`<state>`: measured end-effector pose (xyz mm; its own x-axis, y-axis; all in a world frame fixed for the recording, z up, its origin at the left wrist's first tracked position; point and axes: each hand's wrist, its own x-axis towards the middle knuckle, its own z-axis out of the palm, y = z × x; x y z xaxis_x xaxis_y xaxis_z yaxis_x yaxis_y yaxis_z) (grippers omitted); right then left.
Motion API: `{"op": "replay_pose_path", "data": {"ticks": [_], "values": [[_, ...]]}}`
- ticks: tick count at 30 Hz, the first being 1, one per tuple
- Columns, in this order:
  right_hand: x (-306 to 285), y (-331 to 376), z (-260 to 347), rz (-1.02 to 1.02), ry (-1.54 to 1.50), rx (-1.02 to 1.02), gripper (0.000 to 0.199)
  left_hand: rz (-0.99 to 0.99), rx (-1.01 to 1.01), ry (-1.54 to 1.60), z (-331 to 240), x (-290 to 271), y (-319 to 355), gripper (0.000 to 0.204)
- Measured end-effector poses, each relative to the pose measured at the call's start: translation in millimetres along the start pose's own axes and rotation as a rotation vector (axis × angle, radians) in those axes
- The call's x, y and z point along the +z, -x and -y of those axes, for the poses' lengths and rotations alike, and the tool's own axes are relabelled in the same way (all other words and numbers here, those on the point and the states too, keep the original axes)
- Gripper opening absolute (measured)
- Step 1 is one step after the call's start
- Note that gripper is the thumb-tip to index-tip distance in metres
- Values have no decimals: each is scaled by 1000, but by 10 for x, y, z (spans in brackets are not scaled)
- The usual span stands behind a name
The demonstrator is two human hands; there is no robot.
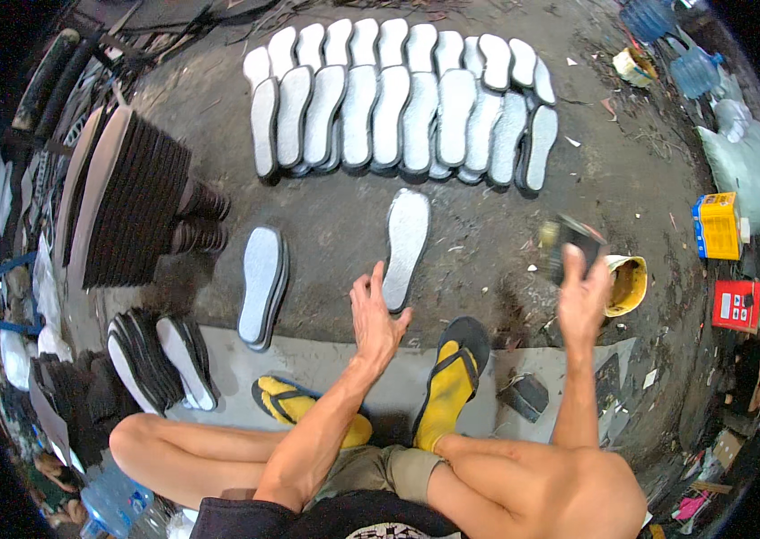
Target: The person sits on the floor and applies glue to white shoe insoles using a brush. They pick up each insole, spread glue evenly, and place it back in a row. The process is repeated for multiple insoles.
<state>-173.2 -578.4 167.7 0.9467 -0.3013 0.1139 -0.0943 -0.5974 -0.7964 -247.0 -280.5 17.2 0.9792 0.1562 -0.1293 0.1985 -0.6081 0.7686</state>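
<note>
A single shoe sole point(410, 238) with a white coated face and dark edge lies in front of me, heel end toward me. My left hand point(376, 322) is at its heel, fingers apart, the thumb by the heel edge and the fingertips beside it; whether they touch is unclear. To the right, my right hand point(583, 296) is closed around a dark, flat-looking tool point(576, 249), blurred by motion. It is beside a tub with a yellow inside point(630, 286). A small stack of pale-faced soles point(263, 283) lies left of my left hand.
Two rows of white-faced soles point(391, 117) lie at the far side. Tall dark sole stacks point(133, 202) stand left, with more soles point(142, 359) nearer. A grey sheet point(317, 364) lies under my feet. Yellow can point(718, 226) and red box point(737, 305) are at right.
</note>
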Motion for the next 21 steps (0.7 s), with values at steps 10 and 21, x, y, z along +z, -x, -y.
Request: {"op": "replay_pose_path", "data": {"ticks": [10, 21], "values": [[-1251, 510, -915, 71, 860, 236, 41, -316, 118, 325, -919, 235, -588, 92], [-1193, 316, -372, -88, 547, 223, 38, -389, 257, 51, -1858, 867, -3827, 121]]}}
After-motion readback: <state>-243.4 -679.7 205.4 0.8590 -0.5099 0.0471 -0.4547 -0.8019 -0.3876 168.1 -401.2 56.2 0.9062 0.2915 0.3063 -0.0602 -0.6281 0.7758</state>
